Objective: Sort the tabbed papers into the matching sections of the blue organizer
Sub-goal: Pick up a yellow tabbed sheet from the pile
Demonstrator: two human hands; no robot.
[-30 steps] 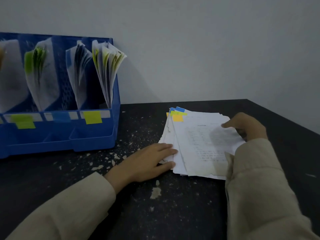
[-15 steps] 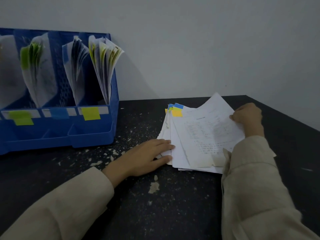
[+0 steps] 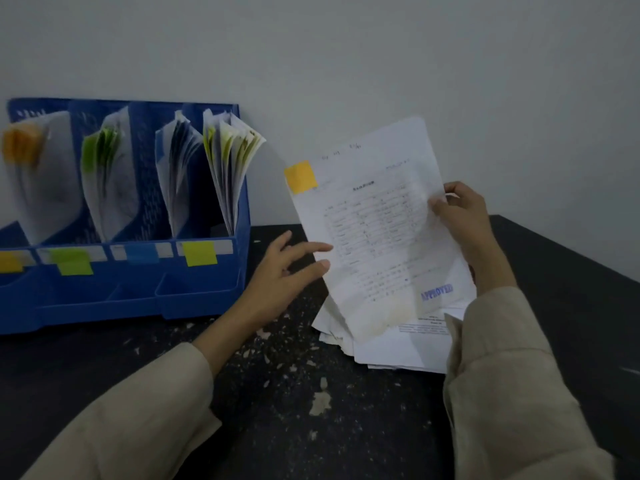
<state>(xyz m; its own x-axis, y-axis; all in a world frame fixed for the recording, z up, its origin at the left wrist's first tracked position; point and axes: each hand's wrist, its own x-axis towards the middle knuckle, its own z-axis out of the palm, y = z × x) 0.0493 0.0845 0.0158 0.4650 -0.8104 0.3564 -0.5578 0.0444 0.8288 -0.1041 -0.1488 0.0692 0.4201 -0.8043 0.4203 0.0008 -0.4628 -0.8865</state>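
My right hand (image 3: pixel 462 216) pinches the right edge of a white printed sheet (image 3: pixel 377 223), lifted and tilted above the table. An orange tab (image 3: pixel 300 177) sticks out at the sheet's upper left corner, and a blue stamp marks its lower right. My left hand (image 3: pixel 284 275) reaches to the sheet's left edge with straight fingers touching it. Under the sheet lies the remaining paper stack (image 3: pixel 398 344). The blue organizer (image 3: pixel 194 292) stands at the left with several sections holding papers. Its front labels are orange (image 3: pixel 9 262), green (image 3: pixel 71 260), blue (image 3: pixel 142 253) and yellow (image 3: pixel 200 253).
The dark table (image 3: pixel 311 427) is speckled with pale flakes and chips. A grey wall rises right behind the organizer. The table's right edge runs diagonally past my right sleeve (image 3: pixel 512 393).
My right hand has lifted the top sheet off the stack and raised it upright, showing its orange tab. My left hand left the stack's edge and rose to the sheet's left side.
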